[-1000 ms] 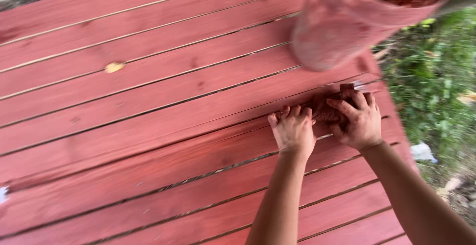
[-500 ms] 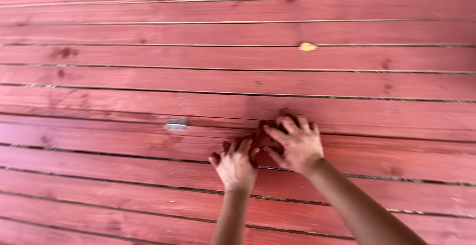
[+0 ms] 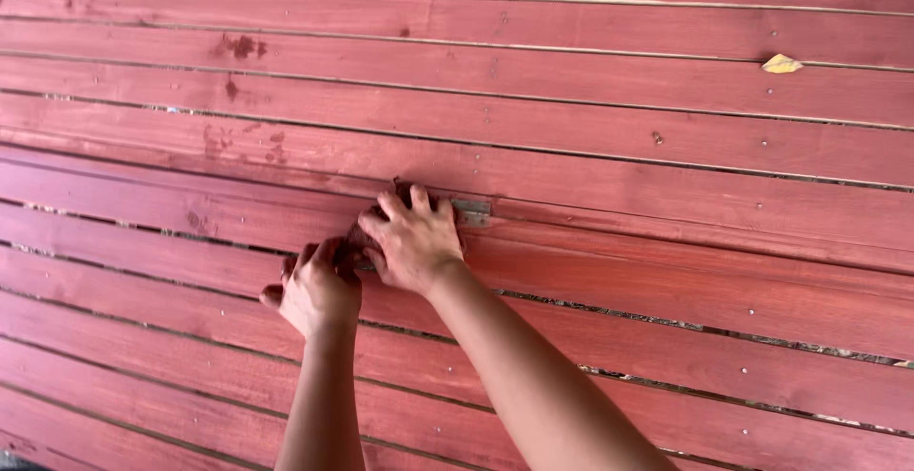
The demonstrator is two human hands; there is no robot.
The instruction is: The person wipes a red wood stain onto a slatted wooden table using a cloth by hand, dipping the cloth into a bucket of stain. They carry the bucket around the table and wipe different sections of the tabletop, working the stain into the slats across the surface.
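Red-stained wooden deck boards [image 3: 609, 176] fill your whole view, running side to side with thin gaps between them and small nail heads dotted along the planks. Take the small grey metal plate [image 3: 472, 211] set into one board as your landmark.

Your right hand [image 3: 411, 240] lies just to the near-left of that plate, palm down and fingers spread, pressed over a dark brownish clump [image 3: 367, 235] that sits on the boards. Only slivers of the clump show between and beside your fingers, so you cannot tell exactly what it is or how large it is.

Your left hand [image 3: 319, 285] sits further left of the plate and nearer to you, touching the right hand at the clump. Its fingers are curled inward, cupped against the clump's near edge, and whether they actually grip any of it is hidden.

Well up and to the right of the plate, a small yellow leaf [image 3: 782, 63] lies on a far board. Up and to the left of the plate, darker stains [image 3: 239, 47] mark the wood.
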